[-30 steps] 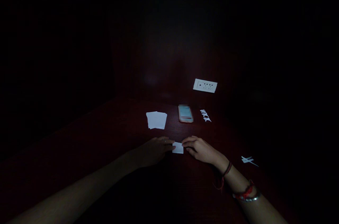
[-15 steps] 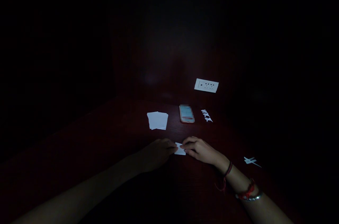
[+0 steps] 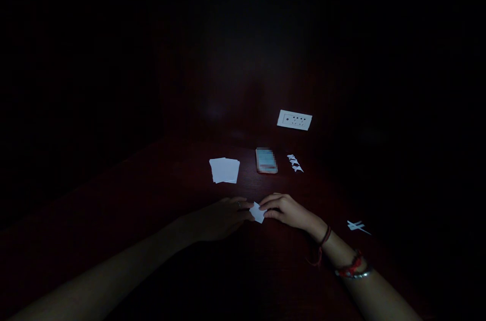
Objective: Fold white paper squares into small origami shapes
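Observation:
A small piece of white paper [image 3: 258,213] lies between my two hands on the dark red table [image 3: 182,169]. My left hand [image 3: 224,217], wearing a ring, has its fingertips on the paper's left edge. On the other side, my right hand [image 3: 286,210] holds the right edge between thumb and fingers. Bracelets circle the right forearm. Beyond the hands sits a stack of white paper sheets [image 3: 225,170]. To its right is a phone [image 3: 266,160] with a blurred screen, then a row of small folded paper pieces [image 3: 295,163].
Thin white paper strips [image 3: 357,226] lie crossed at the right, near my right forearm. A white socket plate [image 3: 294,120] is on the wall behind the table. The surroundings are very dark.
The small paper has turned between my hands, so a corner now points up. My left fingers have spread a little around it. The view has shifted slightly.

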`<state>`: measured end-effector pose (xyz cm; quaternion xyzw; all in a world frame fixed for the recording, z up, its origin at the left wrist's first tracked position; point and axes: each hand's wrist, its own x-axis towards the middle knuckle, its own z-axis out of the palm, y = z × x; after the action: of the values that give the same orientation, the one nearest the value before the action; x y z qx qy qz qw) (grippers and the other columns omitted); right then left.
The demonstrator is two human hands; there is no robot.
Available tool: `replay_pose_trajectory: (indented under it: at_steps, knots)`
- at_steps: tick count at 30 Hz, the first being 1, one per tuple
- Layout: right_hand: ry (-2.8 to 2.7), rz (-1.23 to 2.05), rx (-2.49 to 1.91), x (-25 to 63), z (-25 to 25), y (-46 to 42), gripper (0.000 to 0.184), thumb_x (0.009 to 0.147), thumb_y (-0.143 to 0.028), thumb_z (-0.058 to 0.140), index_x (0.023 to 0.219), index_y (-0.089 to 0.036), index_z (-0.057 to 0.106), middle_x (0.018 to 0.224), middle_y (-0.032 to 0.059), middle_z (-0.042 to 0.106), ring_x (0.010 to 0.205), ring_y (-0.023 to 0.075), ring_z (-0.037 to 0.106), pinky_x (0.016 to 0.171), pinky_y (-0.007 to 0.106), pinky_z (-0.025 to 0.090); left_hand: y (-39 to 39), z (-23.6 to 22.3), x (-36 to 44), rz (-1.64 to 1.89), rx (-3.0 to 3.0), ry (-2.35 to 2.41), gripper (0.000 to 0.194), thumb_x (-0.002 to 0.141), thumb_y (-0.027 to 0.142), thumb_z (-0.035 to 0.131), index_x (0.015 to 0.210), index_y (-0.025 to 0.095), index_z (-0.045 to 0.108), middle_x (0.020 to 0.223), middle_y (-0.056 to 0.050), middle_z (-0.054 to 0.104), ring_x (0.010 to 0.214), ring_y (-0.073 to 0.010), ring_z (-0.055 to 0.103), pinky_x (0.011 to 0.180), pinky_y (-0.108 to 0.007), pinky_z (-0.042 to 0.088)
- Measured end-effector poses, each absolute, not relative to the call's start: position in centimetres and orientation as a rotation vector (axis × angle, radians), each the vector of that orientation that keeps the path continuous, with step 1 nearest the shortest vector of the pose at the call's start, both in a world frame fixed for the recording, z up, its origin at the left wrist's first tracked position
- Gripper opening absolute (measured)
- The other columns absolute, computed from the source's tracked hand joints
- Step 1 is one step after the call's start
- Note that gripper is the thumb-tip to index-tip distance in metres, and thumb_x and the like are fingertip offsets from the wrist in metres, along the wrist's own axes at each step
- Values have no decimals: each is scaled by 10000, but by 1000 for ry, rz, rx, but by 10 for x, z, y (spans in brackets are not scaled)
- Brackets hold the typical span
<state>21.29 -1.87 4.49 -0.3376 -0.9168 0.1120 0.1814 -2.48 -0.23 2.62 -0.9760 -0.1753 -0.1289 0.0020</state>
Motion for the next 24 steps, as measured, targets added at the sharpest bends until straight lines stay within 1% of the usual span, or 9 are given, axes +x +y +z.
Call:
replay_pose_trajectory:
  at_steps: [3,5,8,11,15,17,21,24]
  knots:
    - [-2590,297,-966,213,45,-19,269,787,-304,485,1001,-179,586,1004,53,583,920,141,523,836,249,391,-5,30,-24,-457,-3065,-565,361,839,144,389,1174,278,406,1265,-29,368,1147,-223,334,911,-380,319]
    - [-2599,273,-959,213,46,-19,275,790,-309,478,1007,-178,583,1003,56,584,922,143,522,835,252,388,-5,31,-23,-459,-3057,-512,381,847,152,386,1202,289,371,1262,-43,367,1142,-220,338,910,-385,313]
    - [-2616,227,-940,212,47,-19,256,807,-292,453,988,-177,593,992,54,591,913,138,524,836,255,381,-4,30,-22,-448,-3035,-441,412,844,138,392,1216,308,350,1283,-48,336,1172,-239,286,914,-408,296]
    - [-2636,191,-935,212,48,-19,251,822,-274,431,987,-177,593,989,49,594,909,135,523,834,258,379,0,25,-21,-470,-3046,-461,409,830,115,404,1195,298,379,1284,-38,330,1183,-235,261,929,-405,280]
    - [-2665,151,-963,213,48,-21,260,827,-282,422,1007,-184,583,1006,38,588,914,135,517,825,255,382,3,21,-18,-479,-3098,-460,397,813,86,404,1157,282,408,1250,-15,378,1161,-204,297,931,-375,282]
    - [-2683,131,-976,214,49,-21,279,814,-310,441,1025,-185,574,1027,36,578,922,141,511,826,256,382,3,21,-15,-541,-3111,-485,354,815,94,400,1130,254,424,1221,-18,410,1143,-195,319,921,-361,292]
    - [-2713,97,-984,214,50,-22,311,795,-356,458,1027,-184,572,1027,33,578,911,142,511,824,252,383,0,26,-5,-635,-3120,-608,189,837,179,409,1008,205,486,1095,-36,496,1008,-175,447,841,-323,347]
    - [-2723,62,-987,214,50,-22,299,805,-353,440,1011,-189,581,1008,33,586,901,136,514,816,244,386,0,27,-1,-615,-3097,-626,175,839,215,423,998,214,497,1030,-25,531,940,-173,492,798,-320,356]
